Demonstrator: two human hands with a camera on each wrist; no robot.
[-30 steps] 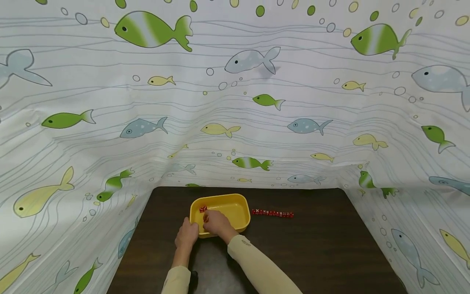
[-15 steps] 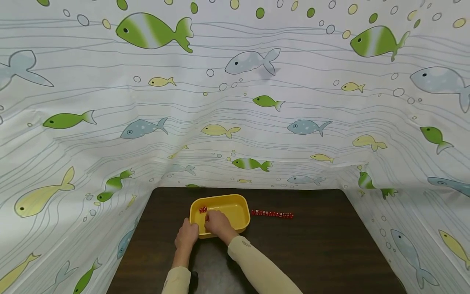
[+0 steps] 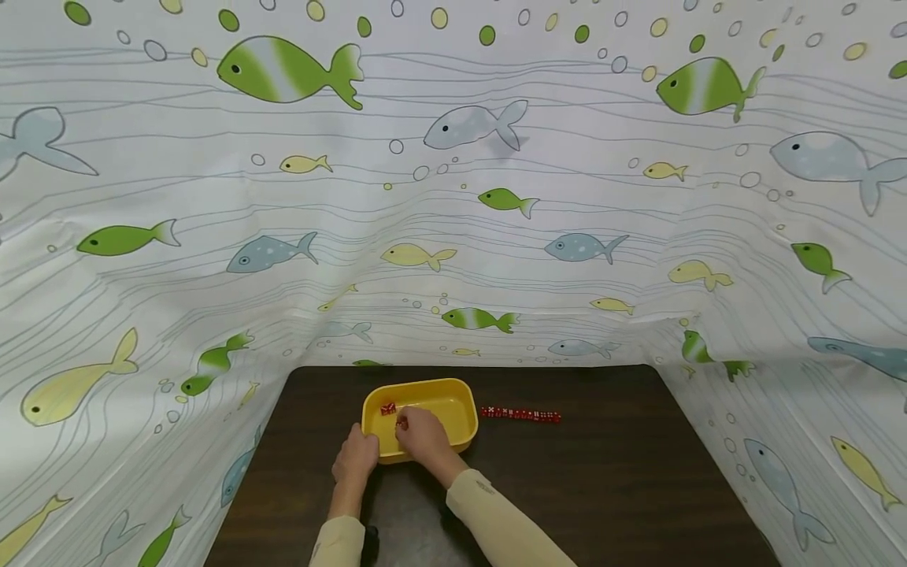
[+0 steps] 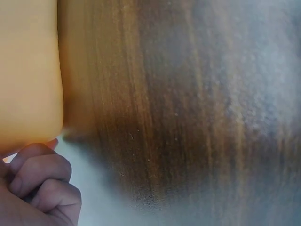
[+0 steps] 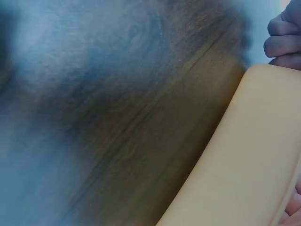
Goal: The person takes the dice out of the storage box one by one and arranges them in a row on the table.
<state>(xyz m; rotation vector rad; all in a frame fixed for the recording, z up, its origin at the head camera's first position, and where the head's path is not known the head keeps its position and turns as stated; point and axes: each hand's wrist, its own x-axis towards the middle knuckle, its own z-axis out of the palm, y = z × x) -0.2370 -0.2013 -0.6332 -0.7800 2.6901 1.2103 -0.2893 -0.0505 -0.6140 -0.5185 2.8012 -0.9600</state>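
Observation:
A yellow plastic tray (image 3: 464, 429) stands on the dark table. Its near left corner is gripped by my left hand (image 3: 356, 454), whose curled fingers (image 4: 44, 172) show beside the tray wall in the left wrist view. My right hand (image 3: 423, 435) reaches over the near rim into the tray. Its fingertips pinch a small red die (image 3: 401, 423), partly hidden by the fingers. Farther back inside the tray lie a few red dice (image 3: 388, 409). In the right wrist view the tray's outer wall (image 5: 249, 150) hides most of the right hand.
Right of the tray, several red dice with white pips form a straight row (image 3: 520, 413) on the dark wood table (image 3: 602, 488). A white sheet printed with fish (image 3: 453, 181) hangs around the table's back and sides.
The whole head view has shifted slightly. My right hand stays inside the tray, its fingers moving a little at the red die. My left hand keeps its grip on the corner.

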